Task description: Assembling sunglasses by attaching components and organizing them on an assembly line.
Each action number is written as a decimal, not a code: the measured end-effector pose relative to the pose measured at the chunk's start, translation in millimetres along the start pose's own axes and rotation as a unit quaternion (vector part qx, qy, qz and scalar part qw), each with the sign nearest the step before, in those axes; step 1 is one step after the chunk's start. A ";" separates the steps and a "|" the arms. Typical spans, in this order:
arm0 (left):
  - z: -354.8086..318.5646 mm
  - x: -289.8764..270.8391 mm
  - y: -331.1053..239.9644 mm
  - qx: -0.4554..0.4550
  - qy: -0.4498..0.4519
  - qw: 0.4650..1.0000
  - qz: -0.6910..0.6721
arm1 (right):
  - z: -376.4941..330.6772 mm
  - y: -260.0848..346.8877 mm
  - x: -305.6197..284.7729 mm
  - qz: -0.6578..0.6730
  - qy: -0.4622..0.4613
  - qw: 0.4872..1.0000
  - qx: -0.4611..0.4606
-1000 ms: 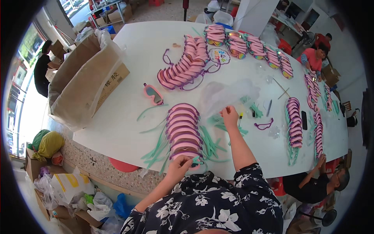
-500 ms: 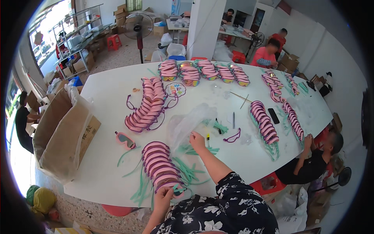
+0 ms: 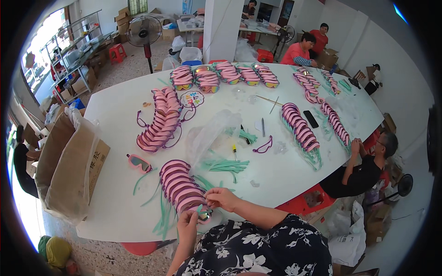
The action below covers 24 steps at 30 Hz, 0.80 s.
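A row of nested pink swim goggles [image 3: 178, 181] with purple edges lies in front of me, green straps [image 3: 162, 214] trailing from its left side. At its near end sits a goggle with a dark shiny lens [image 3: 205, 215]. My left hand [image 3: 187, 224] is closed in a pinch at that goggle, a short green strap end [image 3: 199, 209] at its fingertips. My right hand [image 3: 222, 198] is also pinched, beside the nearest goggles; what its fingers hold is too small to make out. Loose green straps [image 3: 225, 165] lie in a bundle beyond my right hand.
A clear plastic bag [image 3: 212, 133] lies mid-table. More goggle rows [image 3: 161, 119] stand farther off and to the right [image 3: 299, 124]. A single goggle [image 3: 139, 163] lies left, near a large lined carton [image 3: 69, 161]. A co-worker [image 3: 363, 161] sits at the right edge.
My right hand has come back from the plastic bag and strap bundle to the near goggles, close to my left hand. The left hand stays at the near goggle. The view has shifted slightly.
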<state>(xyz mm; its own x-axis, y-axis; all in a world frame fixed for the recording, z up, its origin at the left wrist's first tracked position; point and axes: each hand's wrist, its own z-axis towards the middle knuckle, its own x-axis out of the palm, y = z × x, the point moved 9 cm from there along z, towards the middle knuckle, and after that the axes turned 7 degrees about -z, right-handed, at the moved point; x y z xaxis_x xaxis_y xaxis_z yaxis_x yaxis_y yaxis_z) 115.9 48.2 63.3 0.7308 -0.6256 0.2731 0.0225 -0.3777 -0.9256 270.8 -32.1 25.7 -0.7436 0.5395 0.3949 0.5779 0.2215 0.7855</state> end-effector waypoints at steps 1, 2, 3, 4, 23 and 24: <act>-2.5 1.5 -3.1 0.005 0.004 1.000 0.008 | -7.4 -9.4 10.3 0.013 0.016 1.000 0.003; -2.8 5.1 -5.9 0.013 0.010 1.000 0.016 | -12.5 -16.0 17.4 0.024 0.034 0.999 -0.013; -2.2 7.9 -8.3 0.034 0.018 0.999 0.019 | -17.0 -21.3 24.5 0.034 0.053 0.998 -0.030; -2.0 9.2 -8.5 0.055 0.026 0.998 0.022 | -19.9 -21.6 29.6 0.044 0.071 0.995 -0.045; -4.1 4.2 -17.6 0.073 0.026 0.997 0.030 | -32.8 18.6 30.1 0.009 -0.018 0.999 -0.045; -5.0 -0.6 -16.3 0.083 0.014 0.996 0.038 | -33.7 19.1 33.1 0.034 0.003 0.999 -0.039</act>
<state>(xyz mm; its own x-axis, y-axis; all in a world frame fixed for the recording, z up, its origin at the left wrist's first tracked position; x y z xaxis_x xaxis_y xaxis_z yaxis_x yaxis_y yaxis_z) 111.7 51.3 79.5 0.7159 -0.6675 0.2048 0.0808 -0.2122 -0.9739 245.8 -37.4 69.9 -0.7057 0.5460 0.4515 0.5992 0.1200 0.7915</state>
